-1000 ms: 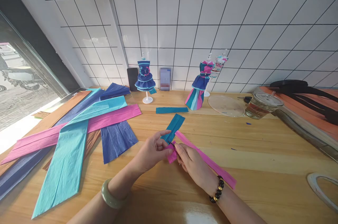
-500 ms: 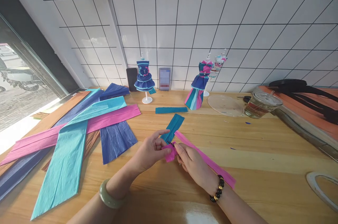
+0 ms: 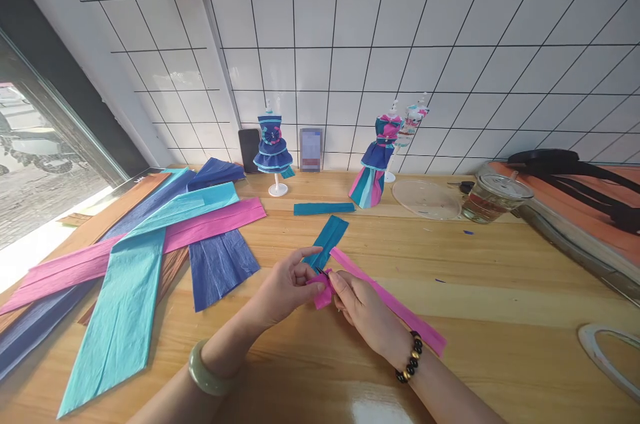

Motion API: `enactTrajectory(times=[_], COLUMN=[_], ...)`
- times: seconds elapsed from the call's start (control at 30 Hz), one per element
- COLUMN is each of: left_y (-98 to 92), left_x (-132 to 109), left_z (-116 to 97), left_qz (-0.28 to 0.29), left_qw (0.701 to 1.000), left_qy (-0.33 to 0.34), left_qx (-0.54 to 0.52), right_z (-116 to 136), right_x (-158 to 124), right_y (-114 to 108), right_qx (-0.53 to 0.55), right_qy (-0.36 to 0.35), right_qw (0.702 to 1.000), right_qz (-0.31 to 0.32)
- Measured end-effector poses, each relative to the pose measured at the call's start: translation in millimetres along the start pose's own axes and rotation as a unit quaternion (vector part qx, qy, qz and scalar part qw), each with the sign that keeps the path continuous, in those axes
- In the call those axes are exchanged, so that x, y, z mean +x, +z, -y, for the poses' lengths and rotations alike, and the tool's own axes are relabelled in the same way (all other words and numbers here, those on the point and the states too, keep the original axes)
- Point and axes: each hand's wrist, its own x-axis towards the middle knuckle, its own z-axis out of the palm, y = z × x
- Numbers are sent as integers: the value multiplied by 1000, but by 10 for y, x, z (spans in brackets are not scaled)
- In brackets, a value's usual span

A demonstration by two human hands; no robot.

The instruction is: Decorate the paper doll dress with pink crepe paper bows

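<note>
A small piece of pink crepe paper [image 3: 323,299] is pinched between the thumb and fingers of my left hand [image 3: 284,291], whose index finger stretches out above it. My right hand [image 3: 364,309] closes on a small dark pointed tool [image 3: 323,271]; its tip lies at the top of the pink piece, and most of it is hidden in the fingers, so its kind is unclear. Behind the hands a teal paper strip [image 3: 331,234] lies slanted. A long pink strip [image 3: 400,311] runs beneath and beyond my right hand.
Crepe paper strips in turquoise [image 3: 133,317], pink [image 3: 220,217] and blue [image 3: 223,271] overlap on the left. Small dress forms [image 3: 273,144] with paper dresses [image 3: 377,157] stand by the tiled wall. At right are a clear disc [image 3: 425,200], a lidded cup [image 3: 493,201] and a white ring [image 3: 590,351].
Almost nothing differs. Both hands keep their grip on the pink piece and the tool, with only a slight shift of the view.
</note>
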Motion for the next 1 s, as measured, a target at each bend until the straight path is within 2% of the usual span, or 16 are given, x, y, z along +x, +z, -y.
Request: enactTrajectory(times=[0.27, 0.67, 1.0], left_y=[21, -22, -3], left_x=[-9, 3, -6], left_z=[-41, 21, -58], left_qz=[-1, 4, -3], left_qw=[1000, 1000, 1000], left_qy=[-6, -2, -10], left_qx=[6, 4, 21], right_z=[-16, -26, -46], right_x=[-3, 2, 8], right_y=[18, 7, -2], right_qx=[8, 6, -13], right_qy=[6, 13, 10], right_qw=[1000, 1000, 1000], right_qz=[5, 0, -9])
